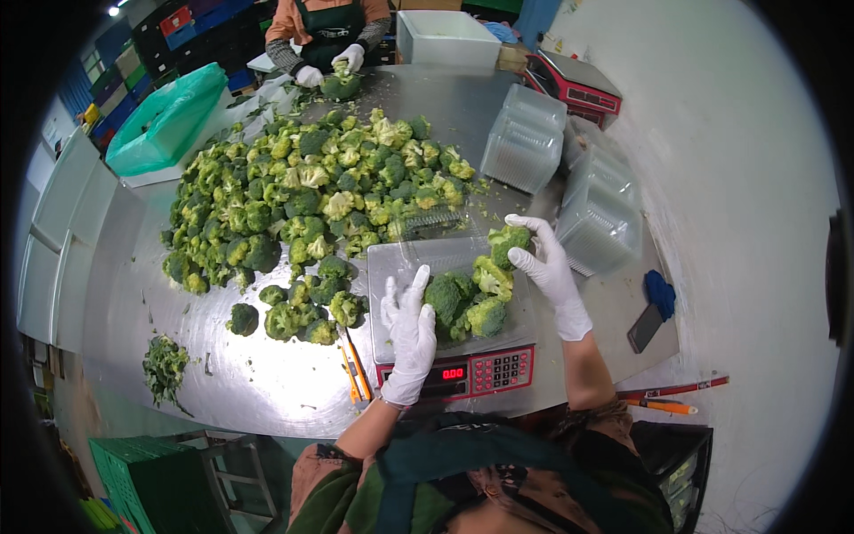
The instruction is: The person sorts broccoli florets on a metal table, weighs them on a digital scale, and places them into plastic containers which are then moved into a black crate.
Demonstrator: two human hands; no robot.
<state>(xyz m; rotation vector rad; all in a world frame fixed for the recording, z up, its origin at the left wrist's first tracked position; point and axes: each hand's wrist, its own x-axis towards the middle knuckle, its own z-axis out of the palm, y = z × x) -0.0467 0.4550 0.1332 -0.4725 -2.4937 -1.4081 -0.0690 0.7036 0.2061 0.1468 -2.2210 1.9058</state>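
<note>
In front of me stands a red digital scale (503, 372) with a lit display. On its platform lies a clear plastic box (433, 222), its lid folded back, with several broccoli florets (486, 317) in it. My right hand (550, 271), in a white glove, pinches a broccoli floret (509, 242) between thumb and fingers at the box's right side. My left hand (409, 334), gloved too, is beside the florets at the left. Its fingers are spread and hold nothing; whether the thumb touches a floret, I cannot tell.
A big broccoli heap (302, 187) covers the metal table (213, 374). Nested clear boxes (523, 138) stand right, near a phone (644, 329). Orange-handled knives (354, 367) lie left of the scale. Across the table, a co-worker's gloved hands (329, 69) hold broccoli beside a green-lined bin (169, 120).
</note>
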